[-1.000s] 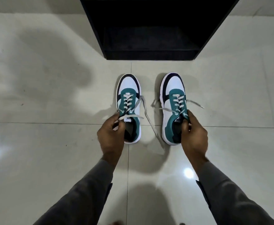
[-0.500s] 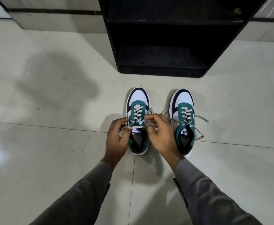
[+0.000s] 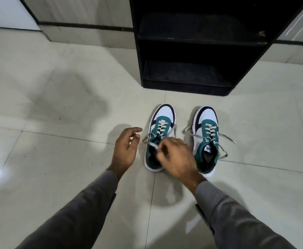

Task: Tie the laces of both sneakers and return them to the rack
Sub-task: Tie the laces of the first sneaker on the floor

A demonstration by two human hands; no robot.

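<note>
Two white, teal and black sneakers stand side by side on the floor, toes toward the rack. Over the heel end of the left sneaker (image 3: 162,119) my right hand (image 3: 175,157) pinches its grey lace (image 3: 151,143), which crosses the tongue. Just left of that shoe my left hand (image 3: 126,150) hovers with fingers spread, holding nothing. The right sneaker (image 3: 206,123) stands untouched, its laces (image 3: 227,138) trailing loose on both sides. The black rack (image 3: 188,83) stands beyond the shoes with bare shelves.
Glossy pale floor tiles (image 3: 57,159) spread all around, with light glare at the left. A wall with a dark skirting band (image 3: 86,26) runs behind the rack.
My right hand left the right sneaker and came over to the left one, taking its lace. My left hand let go of the lace and opened. The view tilted up toward the rack.
</note>
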